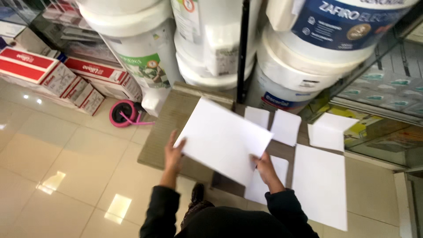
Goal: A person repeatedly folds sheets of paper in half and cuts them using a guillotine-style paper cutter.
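A large white sheet of paper (pixel 222 140) is held tilted above a low brown board (pixel 169 121) on the floor. My left hand (pixel 173 153) grips its left edge. On the sheet's lower right edge sits my right hand (pixel 264 167), holding it too. Both arms are in dark sleeves. Smaller white sheets (pixel 285 127) lie on the board behind the held one, and a long white sheet (pixel 320 185) lies to the right.
Big white paint buckets (pixel 141 53) are stacked at the back, with a black post (pixel 242 48) between them. Red and white boxes (pixel 53 75) line the left wall. A pink round object (pixel 123 113) lies on the tiled floor. A glass display case (pixel 383 114) stands right.
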